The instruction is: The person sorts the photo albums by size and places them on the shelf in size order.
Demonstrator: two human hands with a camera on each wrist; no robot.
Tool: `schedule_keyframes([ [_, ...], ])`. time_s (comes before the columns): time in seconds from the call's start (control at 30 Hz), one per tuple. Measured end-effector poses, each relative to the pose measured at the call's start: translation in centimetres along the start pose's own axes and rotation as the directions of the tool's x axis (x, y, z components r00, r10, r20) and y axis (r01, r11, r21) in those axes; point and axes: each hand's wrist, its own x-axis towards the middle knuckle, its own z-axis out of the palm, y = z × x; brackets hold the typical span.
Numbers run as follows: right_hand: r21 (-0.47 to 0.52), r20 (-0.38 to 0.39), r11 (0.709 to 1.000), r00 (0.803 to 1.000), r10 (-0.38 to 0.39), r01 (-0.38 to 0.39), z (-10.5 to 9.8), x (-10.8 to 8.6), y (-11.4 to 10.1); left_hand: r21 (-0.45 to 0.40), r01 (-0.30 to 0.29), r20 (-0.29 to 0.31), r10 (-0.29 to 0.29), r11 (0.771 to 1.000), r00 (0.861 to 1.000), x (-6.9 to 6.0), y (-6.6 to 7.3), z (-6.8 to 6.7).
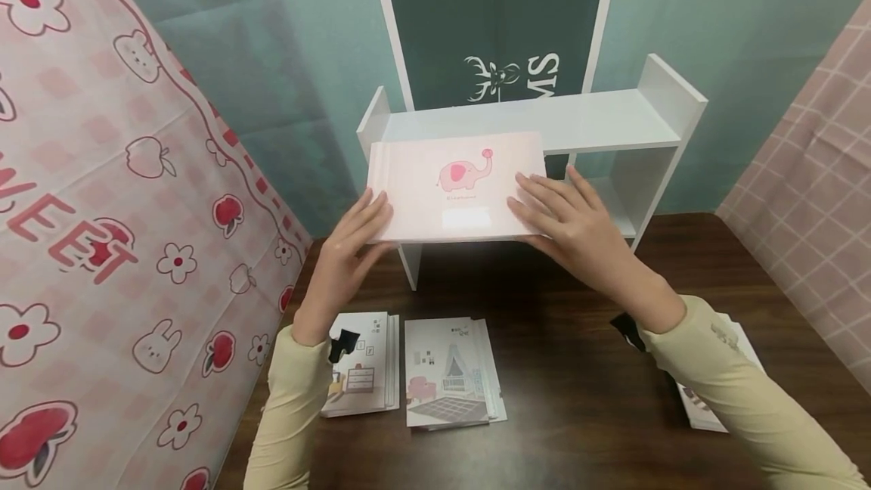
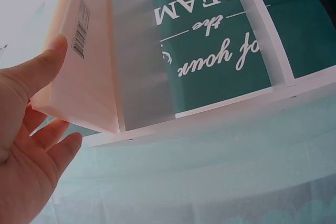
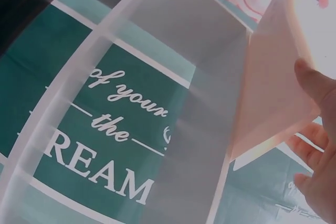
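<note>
Both hands hold a pale pink stack of notebooks (image 1: 415,180) by its two ends, up at the front edge of the white desk shelf (image 1: 578,123). A pink elephant is printed on the top cover, and layered edges show at its left side. My left hand (image 1: 350,252) grips the left end, fingers on the cover and thumb underneath. At the right end my right hand (image 1: 578,229) grips the same way. The left wrist view shows a barcode (image 2: 80,30) on the underside, near the left thumb. In the right wrist view the stack (image 3: 273,77) stands tilted against the shelf board.
Two piles of illustrated notebooks, the left pile (image 1: 364,369) and the middle pile (image 1: 445,376), lie on the dark wooden table (image 1: 558,369). Another pile (image 1: 704,407) is partly hidden under the right sleeve. Patterned cloth (image 1: 170,248) hangs at the left.
</note>
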Motion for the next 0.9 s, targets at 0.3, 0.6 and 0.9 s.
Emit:
schedule_keyframes([
  [0.3,-0.1,-0.014,0.994,0.999,-0.037,0.035,0.2,0.1,-0.6,0.04,-0.022,-0.012,0.022,0.999,1.0,0.0,0.1,0.2],
  [0.6,-0.144,0.006,0.989,1.0,-0.017,0.018,0.1,0.2,-0.9,0.072,0.004,-0.021,-0.003,0.997,1.0,0.2,0.3,0.3],
  [0.9,-0.155,0.007,0.988,1.0,0.025,-0.023,0.2,0.5,-1.2,0.108,0.023,-0.051,-0.017,0.994,0.999,0.5,0.5,0.4],
])
